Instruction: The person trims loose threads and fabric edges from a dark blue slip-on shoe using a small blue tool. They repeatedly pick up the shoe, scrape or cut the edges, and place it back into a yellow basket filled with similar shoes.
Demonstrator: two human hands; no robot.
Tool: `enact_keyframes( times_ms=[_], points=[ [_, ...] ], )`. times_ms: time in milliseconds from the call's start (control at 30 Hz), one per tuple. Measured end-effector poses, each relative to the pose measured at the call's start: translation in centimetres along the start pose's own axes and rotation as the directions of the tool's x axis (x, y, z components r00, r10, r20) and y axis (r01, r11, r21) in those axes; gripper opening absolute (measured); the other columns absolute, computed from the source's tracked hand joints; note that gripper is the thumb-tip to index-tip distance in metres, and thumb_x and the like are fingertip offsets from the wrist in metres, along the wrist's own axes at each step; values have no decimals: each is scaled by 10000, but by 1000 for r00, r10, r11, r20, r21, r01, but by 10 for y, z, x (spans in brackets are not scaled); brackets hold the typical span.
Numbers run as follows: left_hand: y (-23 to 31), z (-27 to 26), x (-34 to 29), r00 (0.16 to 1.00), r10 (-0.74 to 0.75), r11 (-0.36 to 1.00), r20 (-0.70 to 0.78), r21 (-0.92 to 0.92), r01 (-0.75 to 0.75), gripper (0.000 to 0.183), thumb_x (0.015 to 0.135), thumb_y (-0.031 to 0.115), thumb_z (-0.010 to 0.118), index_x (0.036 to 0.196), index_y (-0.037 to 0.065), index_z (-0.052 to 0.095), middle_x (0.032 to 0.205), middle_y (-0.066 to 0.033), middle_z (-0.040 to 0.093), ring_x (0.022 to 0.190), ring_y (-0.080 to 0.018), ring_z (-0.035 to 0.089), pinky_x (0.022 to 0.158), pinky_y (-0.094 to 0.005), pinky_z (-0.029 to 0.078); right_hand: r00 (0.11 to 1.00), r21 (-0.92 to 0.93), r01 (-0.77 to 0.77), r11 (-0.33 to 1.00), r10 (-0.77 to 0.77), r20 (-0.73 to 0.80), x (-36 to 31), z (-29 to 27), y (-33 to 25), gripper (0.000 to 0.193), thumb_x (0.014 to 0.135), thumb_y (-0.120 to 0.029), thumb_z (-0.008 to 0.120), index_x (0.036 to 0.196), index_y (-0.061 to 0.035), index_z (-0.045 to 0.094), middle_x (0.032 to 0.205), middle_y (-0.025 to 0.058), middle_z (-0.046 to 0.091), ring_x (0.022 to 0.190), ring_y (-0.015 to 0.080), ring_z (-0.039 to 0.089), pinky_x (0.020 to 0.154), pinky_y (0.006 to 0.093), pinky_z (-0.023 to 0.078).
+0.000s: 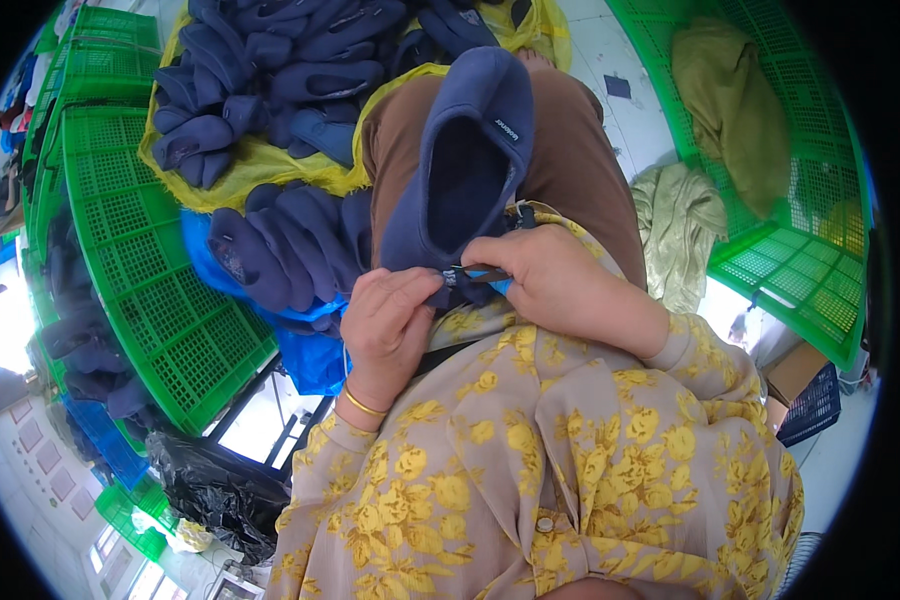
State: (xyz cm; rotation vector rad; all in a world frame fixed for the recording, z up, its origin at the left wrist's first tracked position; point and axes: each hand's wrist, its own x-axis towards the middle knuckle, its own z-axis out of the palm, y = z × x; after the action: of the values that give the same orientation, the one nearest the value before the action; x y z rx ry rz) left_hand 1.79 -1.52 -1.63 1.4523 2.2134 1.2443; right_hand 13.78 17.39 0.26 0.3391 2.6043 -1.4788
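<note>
From here: yellow sack (335, 178) beyond left grip (385, 315), heaped shoes (325, 85) on it; blue bag (310, 360) just beside that grip, shoe row (285, 250) on top. Lap (592, 175) beyond right grip (560, 275), single navy shoe (505, 90) against it.

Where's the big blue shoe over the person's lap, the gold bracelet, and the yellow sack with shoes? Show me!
Blue shoe (465, 175): head view, on the dark inside of its opening.
Gold bracelet (363, 405): head view, on its band.
Yellow sack (305, 179): head view, on its bare lower edge.

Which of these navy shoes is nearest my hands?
The single shoe lying over your brown trousers, opening facing up; the other shoes are bunched farther away, on its left.
</note>
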Motion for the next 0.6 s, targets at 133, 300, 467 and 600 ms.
enact_keyframes(
  times_ms=[133, 300, 467, 600],
  points=[
    [-4, 1, -1, 1000, 0, 1000, -2, -27, 0, 310, 667, -82, 673, 948, 46, 702, 930, -99, 702, 851, -263, 669, 825, -366, 504, 991, 17, 115, 993, -114, -75, 4, 10, 7, 285, 757, 47, 559, 1008, -79, 611, 825, 158, 656, 791, 367, 641, 679, 449, 487],
    [-5, 4, -4, 1000, -13, 999, -19, -32, 12, 284, 685, -85, 679, 943, 33, 705, 936, -103, 715, 861, -261, 683, 835, -366, 507, 972, -4, 196, 981, -194, -130, 12, 21, 14, 274, 759, 38, 562, 1010, -73, 561, 806, 161, 644, 771, 372, 635, 641, 469, 483],
    [-3, 7, -6, 999, -27, 1000, -24, -8, 27, 229, 705, -79, 709, 914, 15, 706, 925, -95, 728, 866, -254, 689, 837, -361, 505, 989, -40, 58, 997, -63, -131, 14, 24, -2, 329, 776, 16, 597, 1075, -72, 495, 798, 168, 645, 707, 381, 641, 588, 466, 486],
    [-3, 7, -8, 999, -10, 1000, -30, 0, 10, 223, 706, -68, 723, 912, 16, 704, 918, -96, 726, 845, -257, 683, 822, -359, 506, 978, -135, 193, 972, -201, -54, 20, 28, 5, 299, 804, -18, 592, 1077, -85, 489, 789, 150, 648, 662, 369, 642, 573, 474, 485]
  ],
)
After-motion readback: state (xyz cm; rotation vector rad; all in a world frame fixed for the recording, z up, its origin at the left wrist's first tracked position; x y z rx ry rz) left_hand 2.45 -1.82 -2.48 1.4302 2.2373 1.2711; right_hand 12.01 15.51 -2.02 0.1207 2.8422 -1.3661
